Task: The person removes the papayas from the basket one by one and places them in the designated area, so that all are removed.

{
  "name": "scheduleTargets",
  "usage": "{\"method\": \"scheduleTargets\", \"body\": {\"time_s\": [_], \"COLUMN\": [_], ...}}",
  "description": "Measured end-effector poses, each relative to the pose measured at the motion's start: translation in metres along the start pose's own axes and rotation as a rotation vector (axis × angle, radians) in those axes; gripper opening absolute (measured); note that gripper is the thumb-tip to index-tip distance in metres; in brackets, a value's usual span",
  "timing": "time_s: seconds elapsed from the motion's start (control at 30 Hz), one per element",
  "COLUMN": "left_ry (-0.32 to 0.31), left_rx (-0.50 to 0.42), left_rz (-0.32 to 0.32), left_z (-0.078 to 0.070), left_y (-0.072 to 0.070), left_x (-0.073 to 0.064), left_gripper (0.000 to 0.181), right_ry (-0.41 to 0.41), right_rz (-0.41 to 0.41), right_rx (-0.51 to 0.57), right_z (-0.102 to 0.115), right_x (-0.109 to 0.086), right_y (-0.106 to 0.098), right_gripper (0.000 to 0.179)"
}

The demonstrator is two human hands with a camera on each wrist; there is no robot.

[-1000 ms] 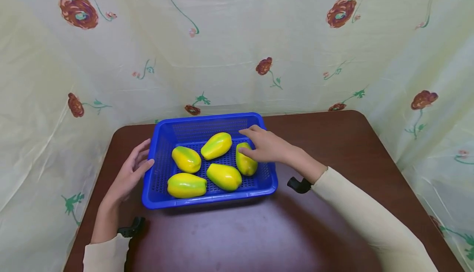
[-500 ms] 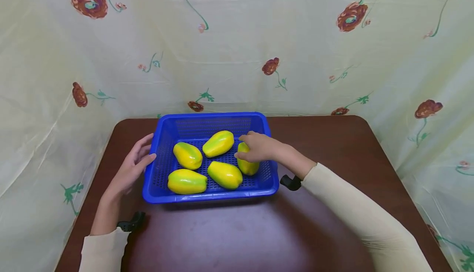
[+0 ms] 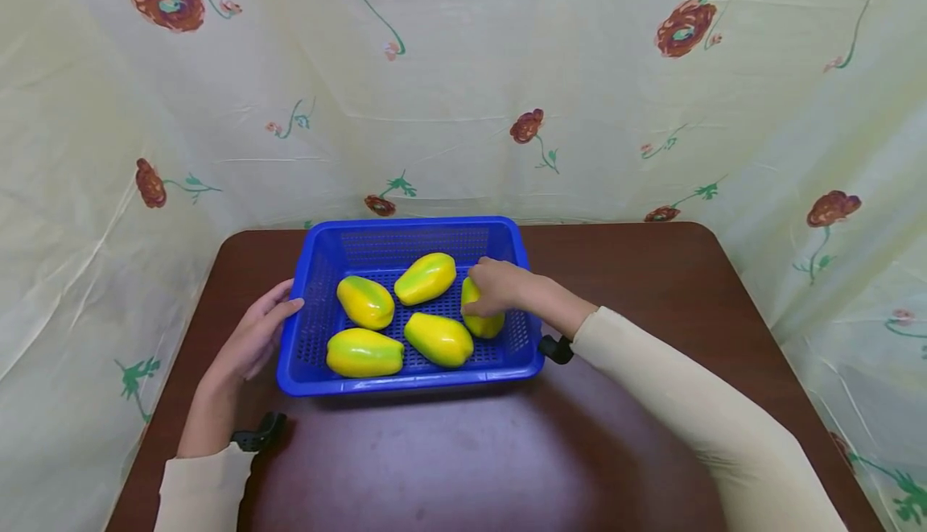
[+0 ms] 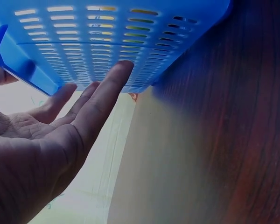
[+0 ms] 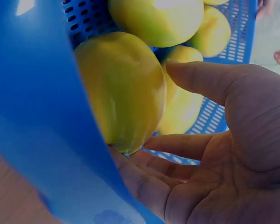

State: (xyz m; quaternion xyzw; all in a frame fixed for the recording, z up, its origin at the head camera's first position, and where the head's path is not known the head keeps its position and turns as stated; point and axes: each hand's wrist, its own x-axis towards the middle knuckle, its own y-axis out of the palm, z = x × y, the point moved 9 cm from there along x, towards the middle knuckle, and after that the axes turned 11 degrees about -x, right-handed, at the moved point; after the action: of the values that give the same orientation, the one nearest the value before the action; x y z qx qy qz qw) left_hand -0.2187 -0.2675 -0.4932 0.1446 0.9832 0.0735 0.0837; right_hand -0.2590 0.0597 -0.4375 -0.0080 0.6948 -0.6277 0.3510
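Observation:
A blue plastic basket (image 3: 405,385) with slotted walls holds several glossy yellow-green papayas (image 3: 438,340), lying apart on its floor. At the basket's left side, my left hand (image 3: 253,335) holds the rim, thumb over the edge; in the left wrist view its fingers (image 4: 100,105) reach up against the outer wall. My right hand (image 3: 503,286) is inside the basket, gripping the rightmost papaya (image 5: 121,93). Its thumb lies at one side of that papaya, and the other fingers curl by its lower end. The hand covers part of this papaya in the head view.
The basket stands toward the back of a dark brown table (image 3: 615,274) with rounded corners. A pale curtain (image 3: 449,154) with painted red flowers hangs behind and at both sides. Dark wrist mounts (image 3: 556,349) sit on both wrists.
My right hand has lowered into the basket, and its fingers have curled round the rightmost papaya. My left hand keeps its place at the rim. The view has shifted slightly.

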Motion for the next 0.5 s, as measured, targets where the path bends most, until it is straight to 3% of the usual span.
{"method": "scheduleTargets", "body": {"time_s": [0.17, 0.5], "left_ry": [-0.007, -0.022], "left_rx": [-0.036, -0.011], "left_rz": [0.038, 0.018], "left_z": [0.000, -0.003], "left_y": [0.003, 0.001], "left_x": [0.000, -0.002], "left_gripper": [0.057, 0.057], "right_ry": [-0.009, 0.020], "right_rz": [0.015, 0.076], "right_rx": [-0.018, 0.006], "right_z": [0.006, 0.016], "right_x": [0.005, 0.009], "right_y": [0.000, 0.005], "right_gripper": [0.040, 0.074]}}
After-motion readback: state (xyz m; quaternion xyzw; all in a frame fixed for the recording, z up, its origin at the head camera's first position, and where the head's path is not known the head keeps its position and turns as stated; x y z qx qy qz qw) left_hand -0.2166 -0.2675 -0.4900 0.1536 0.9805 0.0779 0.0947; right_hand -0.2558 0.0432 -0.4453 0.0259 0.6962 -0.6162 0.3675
